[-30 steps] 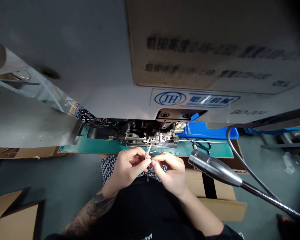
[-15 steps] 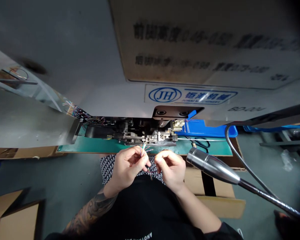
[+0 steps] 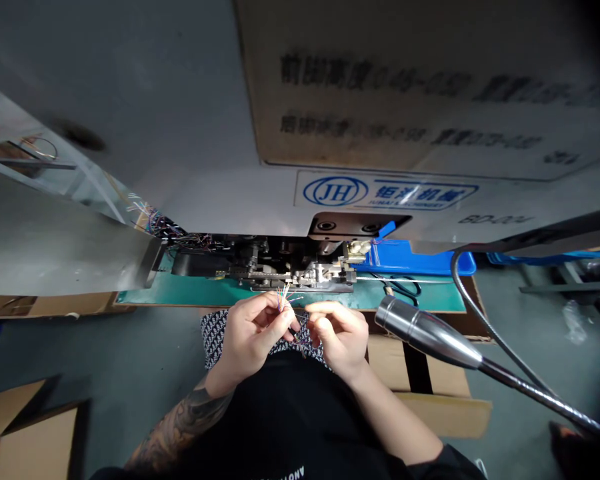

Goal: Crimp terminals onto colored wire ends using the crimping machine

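My left hand (image 3: 253, 333) pinches a bundle of thin coloured wires (image 3: 284, 297) between thumb and fingers, their pale ends fanning upward. Close by on the right, my right hand (image 3: 341, 337) has curled fingers, with the index finger reaching toward the bundle. Whatever lies between its thumb and fingers is too small to make out. Darker wire ends hang below, between the two hands. Just beyond my fingertips is the metal working head (image 3: 315, 273) of a machine.
The grey machine housing (image 3: 205, 167) overhangs the green bench top (image 3: 180, 291). More wires (image 3: 175, 230) are heaped at the left. A blue tray (image 3: 415, 260) and dark-handled scissors (image 3: 405, 287) lie at the right. A gooseneck lamp (image 3: 425, 330) reaches in beside my right hand. Cardboard boxes (image 3: 445, 413) stand below.
My right index finger has stretched out toward the wires and away from the thumb. The wire bundle has shifted slightly left with my left hand. The view has moved a little.
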{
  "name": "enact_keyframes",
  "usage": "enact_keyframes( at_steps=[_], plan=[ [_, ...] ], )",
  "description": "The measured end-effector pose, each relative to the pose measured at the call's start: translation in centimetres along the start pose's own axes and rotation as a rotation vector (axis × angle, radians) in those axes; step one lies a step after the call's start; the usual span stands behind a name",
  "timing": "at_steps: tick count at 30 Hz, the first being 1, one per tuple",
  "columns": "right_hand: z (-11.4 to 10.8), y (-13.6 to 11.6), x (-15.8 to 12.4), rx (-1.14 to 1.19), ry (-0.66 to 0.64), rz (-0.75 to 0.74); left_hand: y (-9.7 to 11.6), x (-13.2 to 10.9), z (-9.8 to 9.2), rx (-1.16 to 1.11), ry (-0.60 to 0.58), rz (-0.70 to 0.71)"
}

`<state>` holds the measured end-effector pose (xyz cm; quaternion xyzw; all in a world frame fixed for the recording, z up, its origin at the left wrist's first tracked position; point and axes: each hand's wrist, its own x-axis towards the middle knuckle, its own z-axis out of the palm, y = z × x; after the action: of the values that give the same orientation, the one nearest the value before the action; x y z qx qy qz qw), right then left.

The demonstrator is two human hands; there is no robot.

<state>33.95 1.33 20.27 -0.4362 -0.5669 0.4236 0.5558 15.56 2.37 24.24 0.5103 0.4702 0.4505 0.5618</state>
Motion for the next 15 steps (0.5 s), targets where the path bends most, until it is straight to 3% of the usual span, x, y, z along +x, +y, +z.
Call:
enact_keyframes(
  at_steps=[3,7,15],
  plan=[
    [-0.1,-0.4,0.5,0.052,-0.028,-0.022,-0.1,0.0,0.0,-0.02,0.0,-0.001],
    [0.3,-1.6,1.4,-0.053,-0.093,-0.081,-0.1,0.1,0.3,-0.056,0.037,-0.004],
    [0.3,-1.7,1.8,-0.112,-0.07,-0.09,-0.4,0.1,0.2,-0.14,0.046,-0.078]
  ],
)
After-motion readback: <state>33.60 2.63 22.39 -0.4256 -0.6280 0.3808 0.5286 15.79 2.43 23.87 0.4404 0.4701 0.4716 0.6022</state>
